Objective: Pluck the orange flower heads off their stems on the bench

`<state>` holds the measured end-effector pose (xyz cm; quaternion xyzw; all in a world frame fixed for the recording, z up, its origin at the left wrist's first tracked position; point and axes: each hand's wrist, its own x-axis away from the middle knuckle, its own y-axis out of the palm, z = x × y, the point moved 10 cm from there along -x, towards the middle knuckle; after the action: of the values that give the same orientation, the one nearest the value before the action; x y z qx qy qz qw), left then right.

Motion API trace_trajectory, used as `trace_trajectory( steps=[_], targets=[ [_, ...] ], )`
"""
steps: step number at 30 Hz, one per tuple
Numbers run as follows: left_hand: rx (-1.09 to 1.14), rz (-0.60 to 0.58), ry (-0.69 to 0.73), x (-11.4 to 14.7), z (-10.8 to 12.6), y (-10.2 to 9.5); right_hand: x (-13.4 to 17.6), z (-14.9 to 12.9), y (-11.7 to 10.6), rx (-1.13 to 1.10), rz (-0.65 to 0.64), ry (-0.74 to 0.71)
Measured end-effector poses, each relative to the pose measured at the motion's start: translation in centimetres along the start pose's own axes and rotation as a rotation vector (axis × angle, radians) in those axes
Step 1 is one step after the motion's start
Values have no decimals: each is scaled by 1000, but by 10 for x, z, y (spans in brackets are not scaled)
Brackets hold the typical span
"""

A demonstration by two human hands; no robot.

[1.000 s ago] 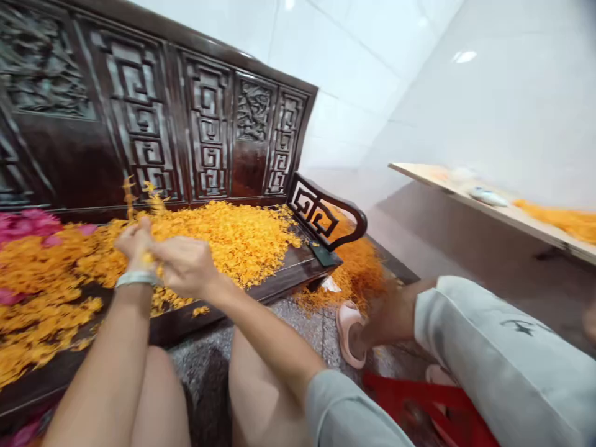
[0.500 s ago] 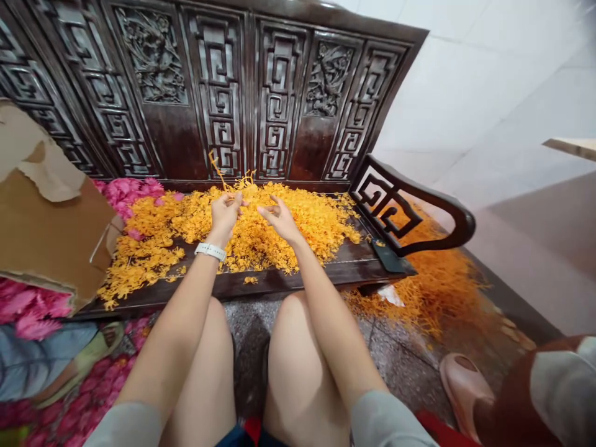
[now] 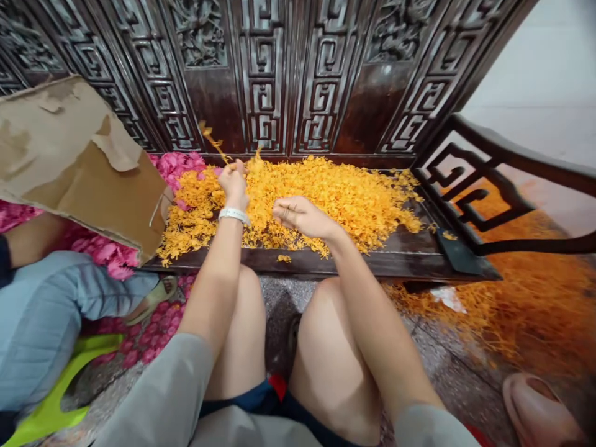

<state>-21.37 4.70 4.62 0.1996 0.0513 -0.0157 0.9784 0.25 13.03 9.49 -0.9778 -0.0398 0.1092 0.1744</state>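
Observation:
My left hand (image 3: 233, 181), with a white band at the wrist, is closed on a thin yellow artificial flower stem (image 3: 215, 144) that points up and left, slightly blurred. Lower and to the right, my right hand (image 3: 302, 216) has its fingers pressed together; whatever is between them is too small to make out. Both are over a broad heap of small yellow artificial flowers (image 3: 358, 198) spread along a dark wooden bench seat (image 3: 400, 256). One loose yellow flower (image 3: 284, 258) lies near the seat's front edge.
A torn cardboard box (image 3: 125, 198) leans at the left among pink flowers (image 3: 179, 164). Beside it sits a person in jeans (image 3: 44, 316), near a green stool (image 3: 69, 385). The carved backrest (image 3: 209, 105) and armrest (image 3: 493, 180) bound the bench. Orange strands (image 3: 526, 298) cover the floor at right.
The view has swung left and down. My right hand has moved lower, and its spread fingers have come together. My left hand still pinches the stem.

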Motion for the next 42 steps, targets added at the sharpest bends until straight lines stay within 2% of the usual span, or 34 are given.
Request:
trace_trajectory(
  steps=[1, 3, 5, 6, 9, 14, 16, 18, 22, 25, 29, 34, 37, 42],
  targets=[
    [31, 31, -25, -9, 2, -13, 0, 3, -10, -16, 82, 2],
    [96, 43, -44, -21, 10, -33, 3, 25, -46, 16, 352, 61],
    [130, -6, -30, -25, 20, -39, 10, 55, -75, 77, 561, 156],
    [128, -37, -17, -24, 23, -38, 10, 68, -82, 90, 601, 192],
    [26, -198, 41, -6, 27, -13, 0, 83, -77, -23, 570, 193],
    [-256, -603, 226, 50, 21, 59, -20, 62, -51, -385, 510, 143],
    [-296, -683, 296, 65, 24, 72, -22, 58, -45, -465, 474, 152],
    [-291, -706, 324, 71, 28, 75, -21, 59, -39, -539, 434, 167],
    [-257, -683, 306, 68, 31, 70, -16, 74, -36, -626, 435, 226],
    [-222, -598, 305, 60, 31, 64, -15, 80, -30, -618, 405, 292],
    [-180, -395, 300, 45, 30, 50, -19, 67, -5, -649, 255, 381],
    [-119, -170, 185, 28, 26, 28, -25, 35, 39, -593, 2, 407],
    [-88, -127, 157, 28, 28, 24, -24, 30, 48, -572, -58, 409],
    [-83, -93, 200, 35, 35, 24, -20, 29, 52, -590, -173, 432]
  ],
)
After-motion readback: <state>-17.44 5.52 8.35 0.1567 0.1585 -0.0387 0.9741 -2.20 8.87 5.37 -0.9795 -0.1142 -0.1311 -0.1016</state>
